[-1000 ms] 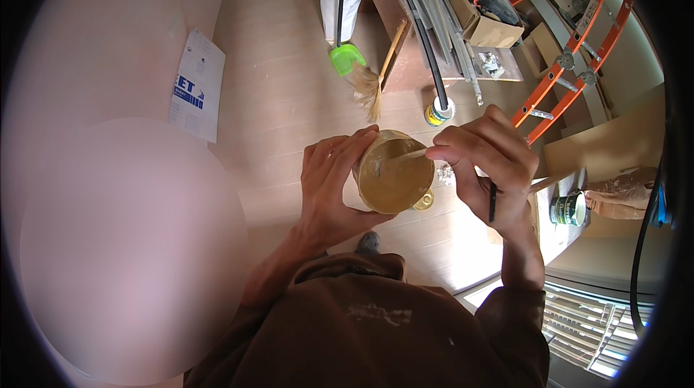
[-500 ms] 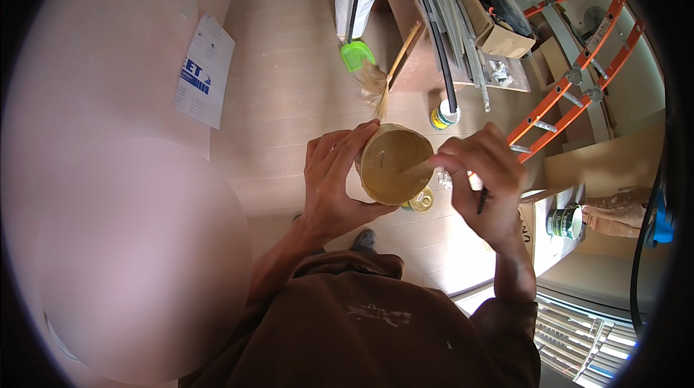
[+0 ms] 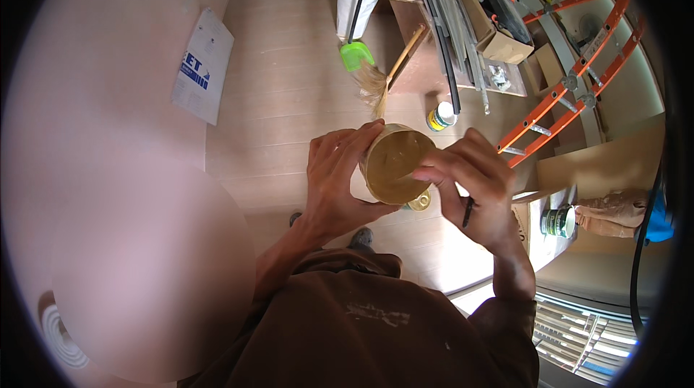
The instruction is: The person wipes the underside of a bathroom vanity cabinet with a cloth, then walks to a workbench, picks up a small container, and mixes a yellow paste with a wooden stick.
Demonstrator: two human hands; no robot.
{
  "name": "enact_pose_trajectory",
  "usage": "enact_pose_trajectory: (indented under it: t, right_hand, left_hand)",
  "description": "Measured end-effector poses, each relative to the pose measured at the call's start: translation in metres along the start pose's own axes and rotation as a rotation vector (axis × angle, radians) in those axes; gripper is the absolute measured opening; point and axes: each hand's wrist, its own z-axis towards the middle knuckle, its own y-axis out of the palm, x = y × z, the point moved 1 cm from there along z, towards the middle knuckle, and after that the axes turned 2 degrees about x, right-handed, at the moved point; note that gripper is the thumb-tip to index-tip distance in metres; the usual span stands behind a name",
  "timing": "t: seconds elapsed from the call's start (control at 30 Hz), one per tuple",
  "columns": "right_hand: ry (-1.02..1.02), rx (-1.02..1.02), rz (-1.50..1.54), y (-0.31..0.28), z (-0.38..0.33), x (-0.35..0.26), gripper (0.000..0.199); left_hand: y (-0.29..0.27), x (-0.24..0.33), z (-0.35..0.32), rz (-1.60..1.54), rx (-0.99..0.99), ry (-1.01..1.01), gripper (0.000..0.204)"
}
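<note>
Raised in front of my body is a round open can [image 3: 396, 155], tan inside, tipped so that I look into it. My left hand [image 3: 336, 171] is closed round its left side, thumb below and fingers above. At the right rim, my right hand [image 3: 473, 186] pinches a thin tool with a dark end [image 3: 468, 212] that sticks out below the palm. Its fingertips reach into the mouth of the can; the tool's working end is mostly hidden by them. Partly behind the can, a gold-coloured tin [image 3: 421, 201] is on the floor.
A broom [image 3: 405, 52] and a green dustpan [image 3: 356, 55] are ahead, beside a table with metal lengths [image 3: 452, 34]. An open paint can [image 3: 442, 116] stands on the floor. Orange ladder [image 3: 560, 106] and another can [image 3: 558, 222] are right; a pale wall [image 3: 130, 99] is left.
My right hand has moved left and its fingertips now reach further into the can. My left hand still holds the can, which has hardly moved.
</note>
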Motion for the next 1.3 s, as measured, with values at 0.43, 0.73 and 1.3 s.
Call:
enact_pose_trajectory:
  t: [0.43, 0.73, 1.3]
  right_hand:
    - [-0.068, 0.007, -0.117, 0.052, 0.061, -0.032, 0.024]
    - [0.051, 0.085, 0.004, 0.103, 0.111, -0.024, 0.013]
    - [-0.383, -0.069, 0.067, 0.177, 0.286, 0.102, 0.021]
  left_hand:
    - [-0.082, -0.039, 0.001, 0.032, 0.024, -0.012, 0.092]
    - [-0.114, -0.085, 0.021, 0.038, 0.057, -0.041, 0.093]
    - [-0.13, -0.224, 0.156, 0.21, 0.05, -0.016, 0.089]
